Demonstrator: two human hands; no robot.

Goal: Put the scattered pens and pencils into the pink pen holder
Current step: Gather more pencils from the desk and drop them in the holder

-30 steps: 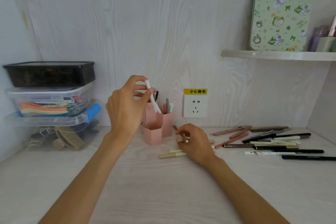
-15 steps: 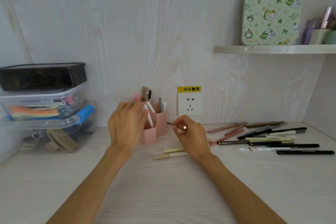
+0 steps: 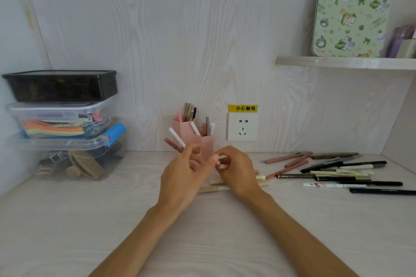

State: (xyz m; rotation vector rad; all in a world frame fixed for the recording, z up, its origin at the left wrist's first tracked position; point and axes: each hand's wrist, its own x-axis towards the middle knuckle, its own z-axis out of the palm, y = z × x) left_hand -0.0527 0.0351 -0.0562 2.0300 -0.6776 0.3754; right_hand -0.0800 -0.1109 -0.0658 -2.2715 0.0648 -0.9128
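The pink pen holder (image 3: pixel 208 148) stands against the back wall with several pens upright in it. My left hand (image 3: pixel 182 175) is in front of it, fingers closed on a white pen (image 3: pixel 176 137) and a brownish-pink pencil (image 3: pixel 172 143), both slanting up to the left. My right hand (image 3: pixel 239 171) has its fingertips pinched right against the left hand's fingers; whatever it grips is hidden. Two cream pencils (image 3: pixel 213 189) lie on the desk under my hands. Several scattered pens and pencils (image 3: pixel 337 174) lie to the right.
Stacked plastic storage boxes (image 3: pixel 65 128) fill the left back corner. A wall socket (image 3: pixel 242 126) sits just right of the holder. A shelf (image 3: pixel 344 63) with a green patterned tin juts out at the upper right, and a side wall bounds the desk on the right.
My left hand dropped from the holder's rim and now holds a white pen and the brownish pencil. My right hand lifted off the desk and met the left hand in front of the holder.
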